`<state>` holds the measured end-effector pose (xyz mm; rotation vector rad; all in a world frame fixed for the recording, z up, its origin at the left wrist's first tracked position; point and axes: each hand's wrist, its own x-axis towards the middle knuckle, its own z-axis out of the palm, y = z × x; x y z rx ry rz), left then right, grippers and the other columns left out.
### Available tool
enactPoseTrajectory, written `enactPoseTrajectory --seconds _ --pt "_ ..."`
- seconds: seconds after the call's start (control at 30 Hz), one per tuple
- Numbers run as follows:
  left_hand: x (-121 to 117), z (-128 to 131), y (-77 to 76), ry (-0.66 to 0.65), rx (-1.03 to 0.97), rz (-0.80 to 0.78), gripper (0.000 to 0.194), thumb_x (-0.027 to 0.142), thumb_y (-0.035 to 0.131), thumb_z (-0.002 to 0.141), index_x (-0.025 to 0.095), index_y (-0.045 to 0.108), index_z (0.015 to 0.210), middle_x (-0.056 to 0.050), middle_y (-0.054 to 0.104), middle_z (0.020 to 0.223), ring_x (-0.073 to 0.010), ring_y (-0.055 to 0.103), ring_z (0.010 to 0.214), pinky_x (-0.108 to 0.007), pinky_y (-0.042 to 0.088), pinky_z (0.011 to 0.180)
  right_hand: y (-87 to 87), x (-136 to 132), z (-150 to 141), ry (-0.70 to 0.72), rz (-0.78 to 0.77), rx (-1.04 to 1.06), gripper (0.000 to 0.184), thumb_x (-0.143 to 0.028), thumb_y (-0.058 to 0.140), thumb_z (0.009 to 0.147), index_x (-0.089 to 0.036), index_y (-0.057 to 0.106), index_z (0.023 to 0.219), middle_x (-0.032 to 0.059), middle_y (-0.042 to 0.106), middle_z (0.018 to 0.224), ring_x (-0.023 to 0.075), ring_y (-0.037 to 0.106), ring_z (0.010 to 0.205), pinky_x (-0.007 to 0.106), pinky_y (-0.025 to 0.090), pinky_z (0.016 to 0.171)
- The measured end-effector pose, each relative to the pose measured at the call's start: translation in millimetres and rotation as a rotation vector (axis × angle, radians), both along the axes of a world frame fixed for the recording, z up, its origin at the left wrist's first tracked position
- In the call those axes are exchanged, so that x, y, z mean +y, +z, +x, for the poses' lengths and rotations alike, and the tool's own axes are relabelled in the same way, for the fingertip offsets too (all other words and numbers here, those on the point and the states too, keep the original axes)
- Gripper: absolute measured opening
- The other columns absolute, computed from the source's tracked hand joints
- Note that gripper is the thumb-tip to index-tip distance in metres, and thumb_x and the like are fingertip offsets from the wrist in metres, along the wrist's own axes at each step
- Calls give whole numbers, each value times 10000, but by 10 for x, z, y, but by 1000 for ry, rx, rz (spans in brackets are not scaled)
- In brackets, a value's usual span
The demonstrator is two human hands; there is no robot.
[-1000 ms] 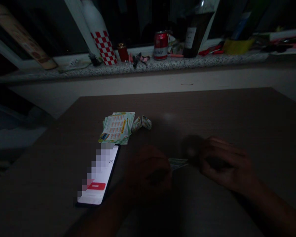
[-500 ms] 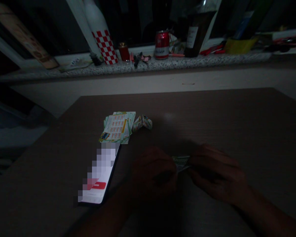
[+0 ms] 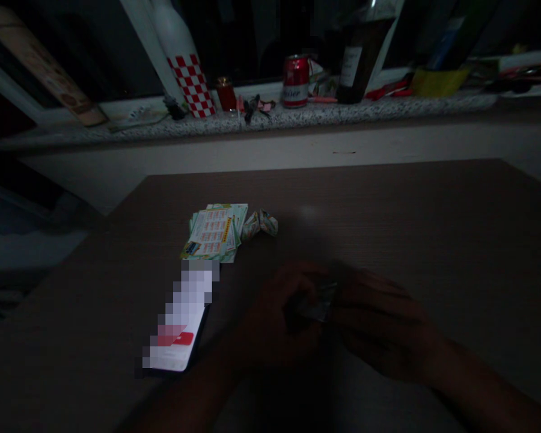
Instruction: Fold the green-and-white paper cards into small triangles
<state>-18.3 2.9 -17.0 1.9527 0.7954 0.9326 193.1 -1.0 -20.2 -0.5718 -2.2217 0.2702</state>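
Note:
In the dim middle of the table, my left hand [image 3: 282,319] curls its fingers around a small folded piece of printed paper [image 3: 322,302]. My right hand [image 3: 383,322] presses against the paper's right edge with its fingers close together. The paper looks pale green and white, like the printed slips in the stack [image 3: 216,231] farther off to the left. Two folded paper pieces [image 3: 260,224] stand just right of that stack. Shadow hides most of the fingertips.
A lit smartphone [image 3: 180,328] lies left of my hands, its screen partly blurred. Along the granite windowsill [image 3: 153,133] behind the table [image 3: 401,210] stand a red-checked bottle [image 3: 193,84], a red can [image 3: 295,81], a small red jar [image 3: 226,94] and a dark bottle [image 3: 351,72].
My right hand has shifted slightly left, closer to my left hand. The left fingers have turned and opened around the paper, which now sits more to the left. Stack and phone stay put.

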Motion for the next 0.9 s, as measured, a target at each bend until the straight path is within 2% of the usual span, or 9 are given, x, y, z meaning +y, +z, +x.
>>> enactPoseTrajectory --seconds 0.07,0.17,0.33,0.43,0.53,0.6,0.7,0.9 --pt "1 -17 -12 -3 -17 -44 317 99 623 708 197 473 970 -111 561 1174 -227 564 1056 -391 463 906 11 2 15 -4 -11 -17 266 -89 629 780 -186 634 1028 67 700 911 206 639 805 373 516 702" --pt "0 -41 3 49 67 -35 480 128 657 699 196 463 1132 -98 562 1136 -228 552 1051 -399 458 928 29 2 46 -28 -32 -31 239 -94 627 781 -219 629 984 50 690 881 214 644 812 373 528 706" --pt "6 -35 41 21 177 105 680 183 697 710 219 383 1312 -110 487 1294 -257 460 1198 -430 391 1012 41 -8 71 -38 -23 -66 258 -94 655 756 -258 613 951 37 694 931 240 645 866 393 543 733" --pt "20 -15 38 12 215 180 582 150 684 714 213 451 1243 -89 554 1187 -243 493 1131 -429 401 976 34 -1 78 -42 17 -116 267 -105 678 749 -252 615 963 40 703 981 254 630 931 397 537 775" --pt "40 0 35 50 220 287 291 155 664 753 199 571 1025 -62 603 1013 -216 537 1001 -398 422 902 14 26 97 -51 84 -140 246 -129 681 762 -222 627 984 55 699 993 246 615 932 414 520 783" --pt "51 7 37 70 216 358 99 133 640 777 187 593 846 -44 615 910 -192 552 924 -368 422 860 2 46 112 -59 90 -155 228 -128 680 768 -195 633 981 61 692 986 238 606 931 421 507 782" --pt "60 11 37 54 245 428 104 94 619 782 180 579 743 -25 633 866 -167 560 877 -348 401 848 -2 68 131 -65 46 -191 194 -124 663 787 -176 637 971 60 679 972 232 588 935 431 483 787" --pt "69 -7 12 -40 397 466 93 112 629 776 185 606 828 -19 667 1001 -170 551 1009 -346 357 939 18 86 168 -107 -38 -303 117 -142 612 828 -193 646 928 53 660 916 234 572 905 441 445 795"
